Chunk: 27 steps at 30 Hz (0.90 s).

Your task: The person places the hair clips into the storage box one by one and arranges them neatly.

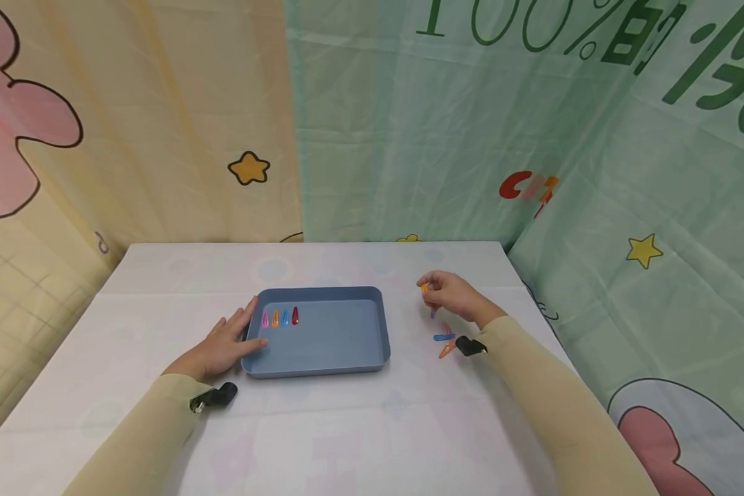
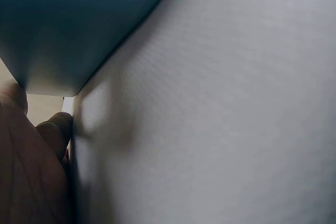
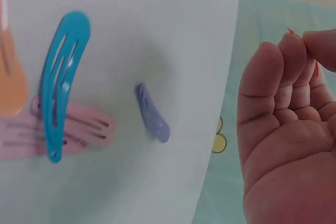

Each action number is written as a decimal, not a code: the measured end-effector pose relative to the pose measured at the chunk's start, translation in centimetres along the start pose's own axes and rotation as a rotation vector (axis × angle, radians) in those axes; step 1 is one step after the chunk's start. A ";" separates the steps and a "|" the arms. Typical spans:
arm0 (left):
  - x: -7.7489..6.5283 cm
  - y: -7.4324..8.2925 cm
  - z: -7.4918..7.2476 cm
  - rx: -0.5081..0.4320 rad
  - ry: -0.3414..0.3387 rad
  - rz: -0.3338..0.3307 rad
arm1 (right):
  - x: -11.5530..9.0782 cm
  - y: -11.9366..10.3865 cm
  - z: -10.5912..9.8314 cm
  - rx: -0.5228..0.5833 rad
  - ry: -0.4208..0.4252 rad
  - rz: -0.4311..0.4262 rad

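Observation:
My left hand [image 1: 223, 344] rests at the left side of a blue-grey tray [image 1: 335, 344], fingers extended along its rim and thumb reaching inside. A row of hair clips lies in the tray's upper left: pink [image 1: 264, 319], orange [image 1: 275, 318], blue [image 1: 285, 317] and red [image 1: 295, 315]. Right of the tray, my right hand [image 1: 454, 296] pinches an orange hair clip [image 1: 424, 289] above the table. Beneath it, a purple clip [image 3: 152, 113] lies apart from a small pile, where a blue clip [image 3: 65, 72] crosses a pink one [image 3: 97, 124] beside an orange clip [image 3: 11, 85].
A white patterned cloth covers the table [image 1: 322, 427]. Printed curtains [image 1: 397, 138] hang behind it and along the sides. Black wrist cameras [image 1: 223, 394] sit on both sleeves; the right one is close to the clip pile.

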State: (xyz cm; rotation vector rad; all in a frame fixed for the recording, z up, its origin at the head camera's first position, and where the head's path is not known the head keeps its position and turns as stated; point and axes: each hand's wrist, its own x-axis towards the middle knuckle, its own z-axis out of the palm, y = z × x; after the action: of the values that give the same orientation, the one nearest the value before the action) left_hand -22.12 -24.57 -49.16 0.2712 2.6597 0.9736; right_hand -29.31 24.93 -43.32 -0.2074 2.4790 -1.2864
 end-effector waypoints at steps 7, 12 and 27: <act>0.1 -0.1 0.0 0.001 -0.004 0.001 | 0.1 -1.1 0.5 0.077 -0.034 -0.073; 0.0 0.0 0.0 0.004 -0.002 0.002 | 0.0 -2.1 0.8 0.131 -0.045 -0.095; -0.1 0.3 -0.1 -0.001 -0.004 -0.016 | -0.1 -4.1 1.9 0.159 -0.036 -0.077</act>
State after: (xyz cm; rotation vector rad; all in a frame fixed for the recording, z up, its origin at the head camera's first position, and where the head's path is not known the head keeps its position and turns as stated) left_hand -21.98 -24.40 -48.85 0.2515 2.6536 0.9683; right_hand -28.65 21.13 -40.95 -0.2865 2.3459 -1.4903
